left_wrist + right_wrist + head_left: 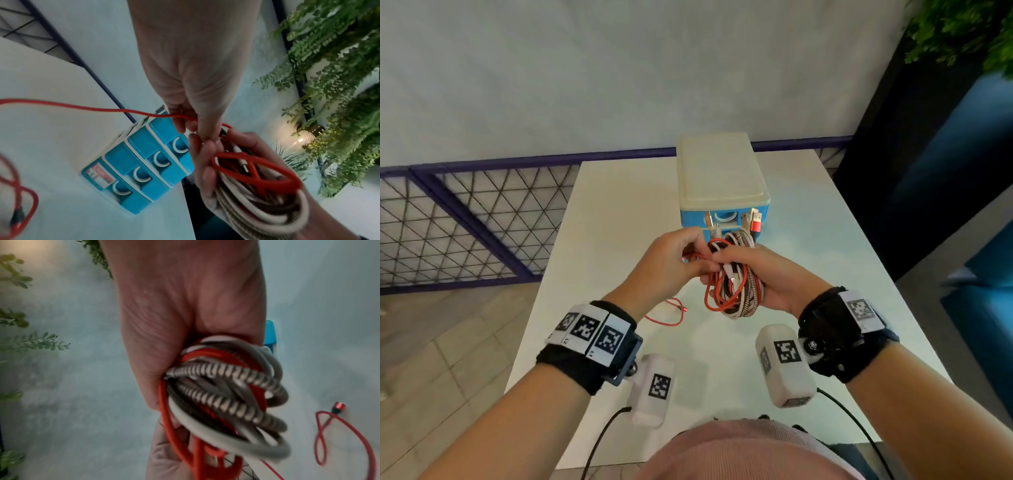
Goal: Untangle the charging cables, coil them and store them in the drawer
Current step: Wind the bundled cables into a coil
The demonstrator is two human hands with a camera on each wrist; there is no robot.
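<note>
Above table: red-white-striped cable bundle (734, 279)

We see our left hand (191, 78) at frame centre pinching a red cable (82, 108) that runs off to the left edge. Lower right, our right hand (207, 170) grips a bundle of coiled cables (257, 199), white and red. Blue drawer unit (141, 175) sits on the white table (51, 146), drawers closed.
</note>
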